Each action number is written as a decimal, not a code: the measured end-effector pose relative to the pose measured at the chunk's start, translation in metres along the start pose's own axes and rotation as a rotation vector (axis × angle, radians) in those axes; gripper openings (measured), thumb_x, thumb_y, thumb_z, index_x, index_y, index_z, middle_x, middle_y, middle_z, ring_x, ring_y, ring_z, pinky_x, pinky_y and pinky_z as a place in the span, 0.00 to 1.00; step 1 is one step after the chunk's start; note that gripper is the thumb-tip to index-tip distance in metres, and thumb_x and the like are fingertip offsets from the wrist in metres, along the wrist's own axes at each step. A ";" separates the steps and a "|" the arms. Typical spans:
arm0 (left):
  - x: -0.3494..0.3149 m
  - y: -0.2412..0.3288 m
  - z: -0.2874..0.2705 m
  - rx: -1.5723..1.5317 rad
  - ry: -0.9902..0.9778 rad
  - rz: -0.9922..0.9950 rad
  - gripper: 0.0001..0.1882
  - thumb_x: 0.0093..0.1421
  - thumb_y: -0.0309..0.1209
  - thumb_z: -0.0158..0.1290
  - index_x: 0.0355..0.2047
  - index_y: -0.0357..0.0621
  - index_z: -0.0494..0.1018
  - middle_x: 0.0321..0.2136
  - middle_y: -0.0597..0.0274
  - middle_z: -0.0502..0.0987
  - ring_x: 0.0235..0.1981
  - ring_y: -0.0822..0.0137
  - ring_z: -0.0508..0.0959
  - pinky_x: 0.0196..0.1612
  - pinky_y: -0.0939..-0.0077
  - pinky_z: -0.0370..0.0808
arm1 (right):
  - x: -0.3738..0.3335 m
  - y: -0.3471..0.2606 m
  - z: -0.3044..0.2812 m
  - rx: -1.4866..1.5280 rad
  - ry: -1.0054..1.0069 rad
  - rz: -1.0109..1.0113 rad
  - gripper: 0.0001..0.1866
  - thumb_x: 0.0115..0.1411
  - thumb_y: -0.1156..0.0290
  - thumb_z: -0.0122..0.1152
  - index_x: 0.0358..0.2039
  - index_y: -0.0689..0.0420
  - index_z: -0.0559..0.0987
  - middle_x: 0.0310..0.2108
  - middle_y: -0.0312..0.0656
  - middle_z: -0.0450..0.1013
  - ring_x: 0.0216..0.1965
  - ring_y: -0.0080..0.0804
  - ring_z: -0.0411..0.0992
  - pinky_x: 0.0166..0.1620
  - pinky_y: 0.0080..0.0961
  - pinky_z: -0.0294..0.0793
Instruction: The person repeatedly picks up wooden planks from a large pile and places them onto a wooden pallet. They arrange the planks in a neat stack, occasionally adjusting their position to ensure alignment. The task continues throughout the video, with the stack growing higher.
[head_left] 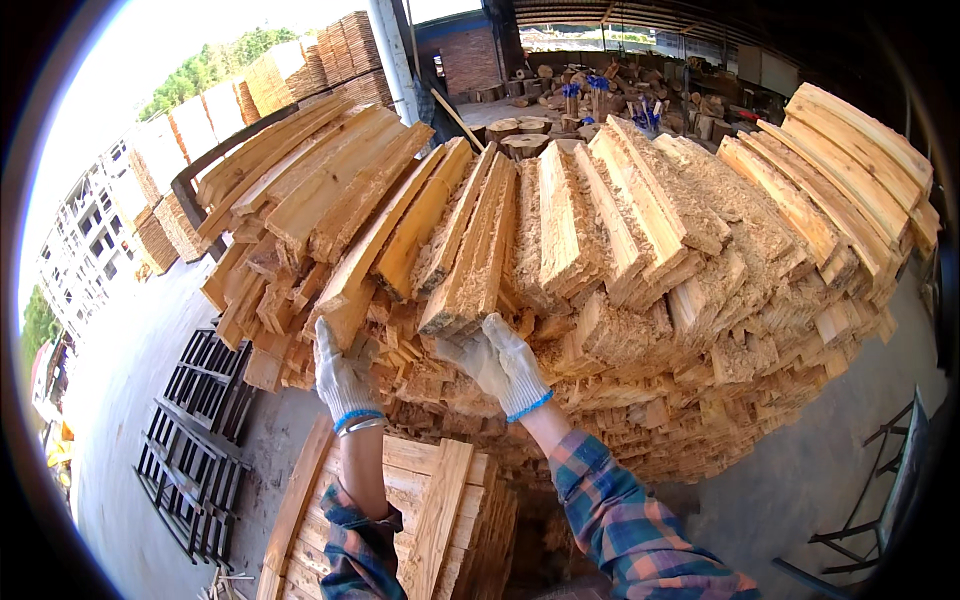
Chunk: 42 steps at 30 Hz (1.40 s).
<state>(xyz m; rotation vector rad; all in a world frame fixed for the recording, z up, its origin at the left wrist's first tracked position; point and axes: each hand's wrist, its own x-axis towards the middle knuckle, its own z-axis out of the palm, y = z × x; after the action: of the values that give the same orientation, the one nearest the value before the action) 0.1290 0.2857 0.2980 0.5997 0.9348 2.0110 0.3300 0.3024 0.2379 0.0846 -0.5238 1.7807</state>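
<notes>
My two hands, in white knit gloves with blue cuffs, are at the near ends of rough wooden planks on top of a big stack. My left hand (345,378) grips the end of one plank (365,265), its fingertips along the plank's left side. To the right, my right hand (505,368) holds the end of a sawdust-covered plank (468,275), its thumb up at the side and its blurred fingers below the end. Between them, a yellowish plank (415,240) lies untouched. Loose sawdust (690,200) coats much of the stack.
A neater pile of planks (400,490) stands close in front of me, below my forearms. Black metal frames (195,440) lie on the concrete floor at left, and another metal frame (870,500) stands at right. Cut logs (525,140) and tall lumber stacks (240,100) are behind.
</notes>
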 end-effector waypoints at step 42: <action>-0.005 0.041 0.153 0.931 -0.395 0.136 0.31 0.56 0.58 0.59 0.42 0.39 0.79 0.26 0.66 0.76 0.22 0.73 0.73 0.29 0.76 0.72 | 0.016 -0.065 0.018 0.052 0.018 -0.006 0.34 0.68 0.50 0.48 0.64 0.62 0.57 0.63 0.57 0.58 0.64 0.52 0.60 0.69 0.54 0.56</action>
<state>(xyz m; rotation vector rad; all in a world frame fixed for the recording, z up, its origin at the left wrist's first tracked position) 0.2170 0.3264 0.4239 1.5243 1.5816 1.3823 0.3824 0.3218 0.2788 0.1061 -0.4636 1.7876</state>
